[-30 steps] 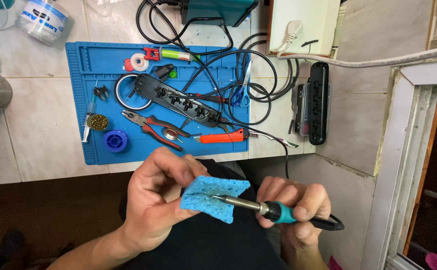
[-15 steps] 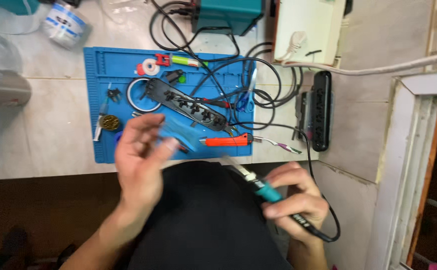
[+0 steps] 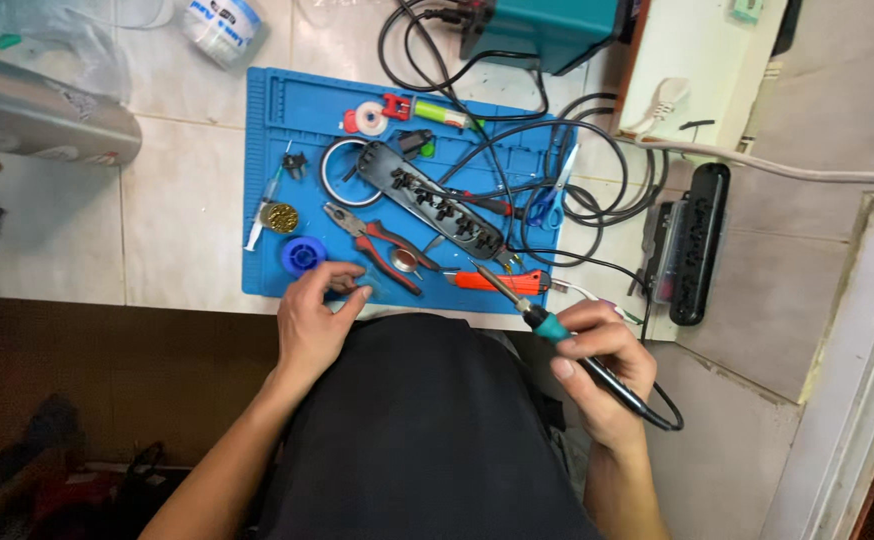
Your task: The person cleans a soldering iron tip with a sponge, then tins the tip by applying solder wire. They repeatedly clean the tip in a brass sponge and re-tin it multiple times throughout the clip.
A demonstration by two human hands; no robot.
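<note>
My right hand (image 3: 602, 375) grips a soldering iron (image 3: 542, 322) by its teal collar and black handle. Its metal tip points up and left, over the near edge of the blue work mat (image 3: 277, 110) beside an orange-handled tool (image 3: 502, 281). My left hand (image 3: 309, 318) rests on the mat's front edge with its fingers curled. Its fingertips lie by the red handles of the pliers (image 3: 382, 245) and a round blue tin (image 3: 303, 255). The blue sponge is not visible. An opened black power strip (image 3: 437, 200) lies across the middle of the mat.
Black cables loop over the mat's right side towards a teal soldering station (image 3: 547, 30). A second black power strip (image 3: 697, 245) lies to the right. A brass tip cleaner (image 3: 280, 217), a solder spool (image 3: 367, 118) and blue scissors (image 3: 552, 195) lie on the mat. A metal cylinder (image 3: 37, 115) lies far left.
My left hand held a blue sponge against the iron's tip, then moved to the mat; the sponge is out of sight now. My right hand drew the iron back to the right.
</note>
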